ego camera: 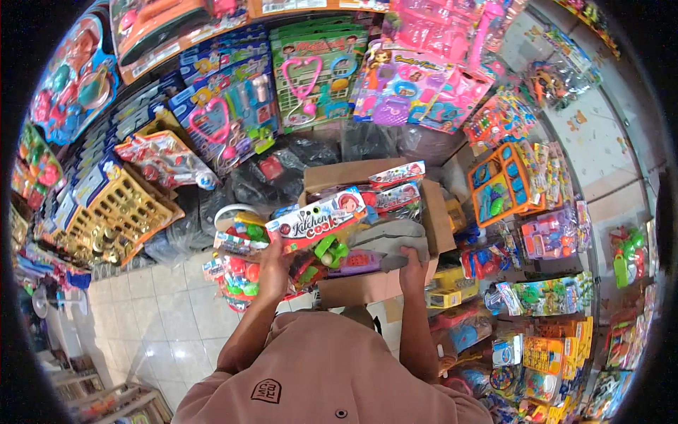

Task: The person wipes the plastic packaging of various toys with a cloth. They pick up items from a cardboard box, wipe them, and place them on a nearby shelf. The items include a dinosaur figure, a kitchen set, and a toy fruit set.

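Note:
An open cardboard box (360, 290) stands in front of me, holding several bagged toy kitchen sets. My left hand (275, 267) grips a toy kitchen set's printed header card (318, 218) at its left end; the clear bag below shows green and purple plastic pieces. In my right hand (413, 267) is a crumpled grey piece (389, 241), perhaps cloth or cardboard, over the box's right part. More bagged toy sets (241, 275) with red and green pieces lie left of the box, partly behind my left forearm.
Carded toys (320, 79) hang on racks ahead, and gold-coloured toy packs (122, 212) hang at the left. Bagged toys (551, 233) line the right side. Dark plastic bags (286, 159) lie behind the box. Pale floor tiles (159, 312) show at the lower left, near a low shelf (119, 403).

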Tool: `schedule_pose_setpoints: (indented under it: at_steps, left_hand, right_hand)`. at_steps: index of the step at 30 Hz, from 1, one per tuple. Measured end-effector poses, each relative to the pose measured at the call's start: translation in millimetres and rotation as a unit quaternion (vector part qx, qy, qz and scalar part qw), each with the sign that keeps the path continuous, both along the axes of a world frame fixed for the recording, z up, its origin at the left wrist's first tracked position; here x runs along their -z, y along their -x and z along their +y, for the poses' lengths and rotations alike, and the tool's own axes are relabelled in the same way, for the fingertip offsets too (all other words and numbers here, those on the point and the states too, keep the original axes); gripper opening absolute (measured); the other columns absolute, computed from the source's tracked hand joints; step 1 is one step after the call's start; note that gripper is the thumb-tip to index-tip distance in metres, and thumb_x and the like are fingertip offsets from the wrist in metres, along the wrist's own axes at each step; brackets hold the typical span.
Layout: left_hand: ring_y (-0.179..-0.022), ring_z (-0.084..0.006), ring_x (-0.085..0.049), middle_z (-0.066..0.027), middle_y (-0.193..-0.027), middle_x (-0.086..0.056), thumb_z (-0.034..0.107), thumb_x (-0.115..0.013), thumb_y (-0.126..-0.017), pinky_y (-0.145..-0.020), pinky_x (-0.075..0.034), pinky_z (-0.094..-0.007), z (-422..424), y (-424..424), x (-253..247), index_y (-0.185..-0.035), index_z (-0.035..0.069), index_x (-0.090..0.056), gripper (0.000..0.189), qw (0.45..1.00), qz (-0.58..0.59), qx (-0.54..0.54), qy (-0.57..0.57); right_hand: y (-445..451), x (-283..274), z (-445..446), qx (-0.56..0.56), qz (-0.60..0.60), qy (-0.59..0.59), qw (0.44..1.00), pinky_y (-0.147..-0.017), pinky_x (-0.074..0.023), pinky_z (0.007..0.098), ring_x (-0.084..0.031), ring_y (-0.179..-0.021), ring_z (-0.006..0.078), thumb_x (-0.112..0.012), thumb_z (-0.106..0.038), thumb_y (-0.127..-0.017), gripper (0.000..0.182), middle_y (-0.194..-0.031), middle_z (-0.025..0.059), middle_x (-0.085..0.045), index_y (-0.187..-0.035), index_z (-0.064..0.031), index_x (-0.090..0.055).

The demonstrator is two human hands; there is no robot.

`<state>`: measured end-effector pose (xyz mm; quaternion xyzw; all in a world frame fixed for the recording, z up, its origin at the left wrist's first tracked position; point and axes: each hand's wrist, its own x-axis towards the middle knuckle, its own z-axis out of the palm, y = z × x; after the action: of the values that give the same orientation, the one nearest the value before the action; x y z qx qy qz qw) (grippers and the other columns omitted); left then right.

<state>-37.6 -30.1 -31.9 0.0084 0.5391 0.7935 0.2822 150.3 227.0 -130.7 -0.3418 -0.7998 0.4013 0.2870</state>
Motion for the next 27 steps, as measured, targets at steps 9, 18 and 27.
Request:
schedule_pose_setpoints:
  at_steps: [9, 18, 27]
  left_hand:
    - [-0.1, -0.0137, -0.057, -0.0075, -0.111, -0.061, 0.043, -0.036, -0.101, -0.087, -0.046, -0.0304, 27, -12, -19, -0.117, -0.001, -0.054, 0.05, 0.986, 0.094, 0.136, 0.016]
    - [-0.1, -0.0115, -0.053, -0.0053, -0.11, -0.059, 0.037, -0.025, -0.105, -0.092, -0.041, -0.0285, 48, -29, -27, -0.114, -0.001, -0.056, 0.049, 0.955, 0.174, 0.24, -0.009]
    - [-0.089, -0.0119, -0.055, -0.0054, -0.1, -0.061, 0.039, -0.028, -0.104, -0.08, -0.044, -0.0271, 53, -26, -25, -0.113, -0.001, -0.056, 0.05, 0.959, 0.139, 0.243, -0.032]
  right_hand:
    - [45, -124, -87, 0.092, 0.254, 0.169, 0.948, -0.091, -0.0426, 0.0324, -0.053, -0.105, 0.0218, -0.061, -0.006, -0.085, 0.056, -0.117, 0.0146, -0.053, -0.135, 0.0026, -0.038]
    - [61, -142, -99, 0.003, 0.022, -0.209, 0.978, -0.107, -0.0202, 0.0563, -0.031, -0.133, 0.0418, -0.058, -0.015, -0.081, 0.055, -0.146, 0.0203, -0.034, -0.135, -0.0081, -0.047]
    - [57, -132, -91, -0.107, 0.056, -0.193, 0.974, -0.111, -0.0171, 0.0541, -0.025, -0.138, 0.0405, -0.06, -0.027, -0.084, 0.056, -0.147, 0.0188, -0.035, -0.132, -0.0028, -0.047]
